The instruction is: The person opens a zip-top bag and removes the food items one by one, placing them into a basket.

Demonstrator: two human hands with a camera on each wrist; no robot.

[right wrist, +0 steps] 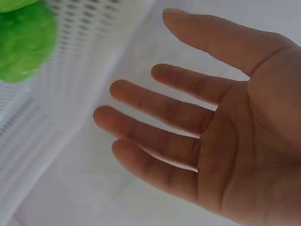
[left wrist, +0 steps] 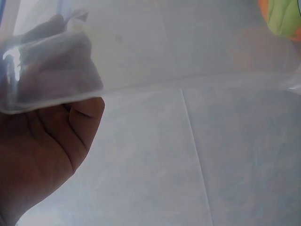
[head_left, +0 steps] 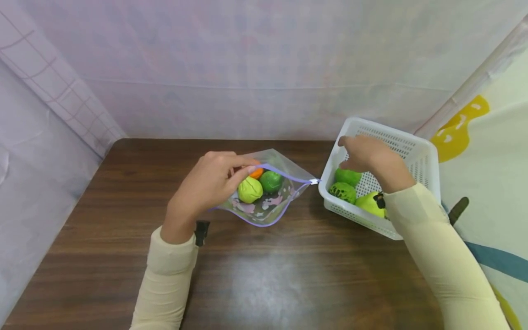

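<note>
The left hand (head_left: 208,181) pinches the purple rim of a clear slider zip bag (head_left: 264,213) holding orange, yellow-green and dark green fruit-like pieces (head_left: 250,189), while the right hand (head_left: 367,156), fingers extended and apart, hovers over a white perforated plastic basket (head_left: 429,165) of green fruit-like items (head_left: 342,192).

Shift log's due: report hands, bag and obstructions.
Left hand pinching bag by its edge. Right hand open, empty, over basket. Bag open, round items inside. No obstruction seen.
</note>
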